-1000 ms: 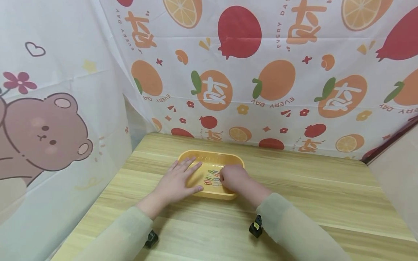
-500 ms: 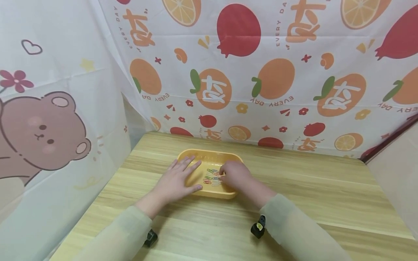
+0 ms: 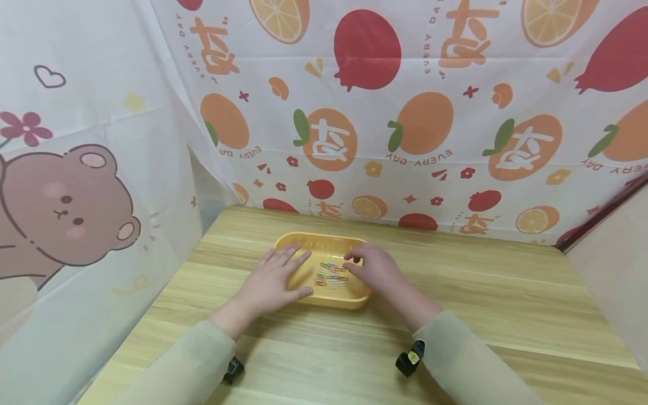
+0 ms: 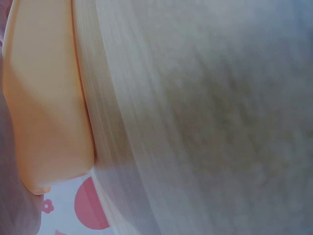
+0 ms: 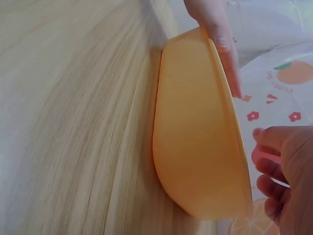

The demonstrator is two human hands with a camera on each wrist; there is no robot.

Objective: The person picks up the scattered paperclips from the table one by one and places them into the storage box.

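A shallow yellow tray (image 3: 331, 302) stands on the table, and several small coloured paper clips (image 3: 332, 276) lie on its floor, right of the middle. My left hand (image 3: 268, 284) rests across the tray's left end, fingers spread and straight, thumb at the front rim. Over the tray's right end is my right hand (image 3: 378, 271), with thumb and forefinger apart. In the right wrist view, the right hand's (image 5: 291, 169) fingers are loosely bent and nothing shows between them. The tray's outer wall (image 5: 195, 117) hides the clips there.
A wood-grain table (image 3: 324, 360) carries the tray. Behind it hangs a fruit-print cloth (image 3: 430, 185), and a bear-print cloth (image 3: 162, 169) hangs at the left. Black wrist cameras sit under both sleeves.
My right hand has risen from the clips and drawn back to the right, its thumb and forefinger parting. More of the clips now shows. The left hand has stayed in place.
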